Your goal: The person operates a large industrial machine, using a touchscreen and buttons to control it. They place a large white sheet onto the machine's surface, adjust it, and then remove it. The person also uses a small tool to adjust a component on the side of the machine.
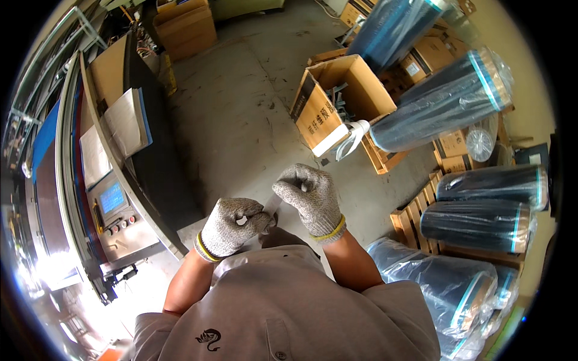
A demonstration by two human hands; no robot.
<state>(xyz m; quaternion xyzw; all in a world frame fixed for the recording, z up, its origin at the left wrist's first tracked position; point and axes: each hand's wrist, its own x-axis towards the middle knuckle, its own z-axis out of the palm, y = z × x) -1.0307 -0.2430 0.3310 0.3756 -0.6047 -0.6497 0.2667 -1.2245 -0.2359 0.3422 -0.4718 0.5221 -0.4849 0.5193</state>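
Note:
Both my hands wear grey knitted gloves with yellow cuffs and are close together in front of my waist. My left hand [230, 227] is closed in a pinch, thumb and fingers curled round a small gap. A short pale, thin strip [273, 204] spans the space between my hands, its lower end at my left fingertips. Its upper end meets my right hand [311, 198], which is closed with thumb and forefinger pressed together. The gloves hide both ends of the strip, and its exact kind does not show.
An open cardboard box [325, 123] holding grey scraps stands ahead on a wooden pallet [382, 157]; white bands [350, 141] hang over its edge. Large plastic-wrapped dark rolls [442, 108] fill the right. To the left is a machine with a control panel [114, 207] and papers [126, 123].

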